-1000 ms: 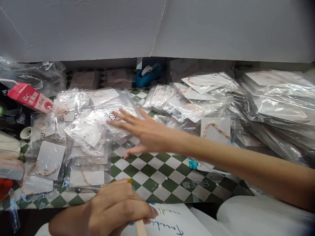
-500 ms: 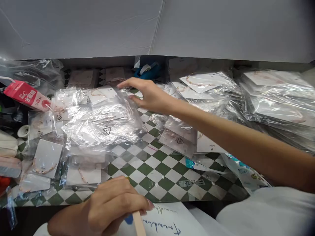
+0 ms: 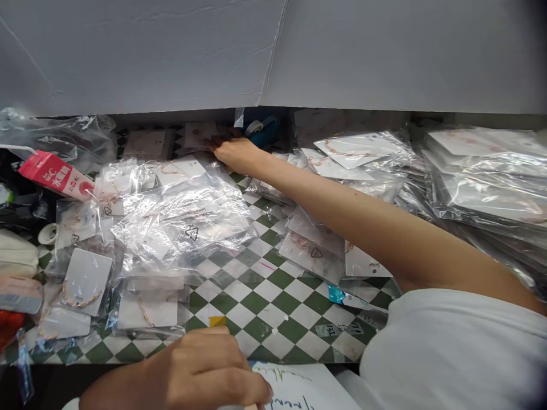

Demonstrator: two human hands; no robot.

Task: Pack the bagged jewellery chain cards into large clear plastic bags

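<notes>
My left hand point(image 3: 213, 367) is at the table's front edge, low in the view, its fingers curled closed round a flat pale wooden stick point(image 3: 251, 406). Only a sliver of the stick shows beneath the fingers. Stretched far across the table, my right hand point(image 3: 233, 151) is at a bagged card point(image 3: 199, 135) under the grey overhang. Its fingertips lie in dark shadow, so whether they grip anything is hidden. Just to its right stands a blue tape dispenser point(image 3: 265, 134). In front of that hand lies a heap of clear plastic bags point(image 3: 188, 210) with jewellery cards.
More bagged jewellery cards are stacked at the right point(image 3: 491, 171). A pink drink carton point(image 3: 57, 175) leans at the left, near a white tape roll point(image 3: 48, 233). A grey panel point(image 3: 273, 57) overhangs the back of the checkered tabletop point(image 3: 273, 302).
My right hand has reached farther back, from above the bags into the shadow beside the tape dispenser. My left hand has sunk slightly, hiding more of the stick.
</notes>
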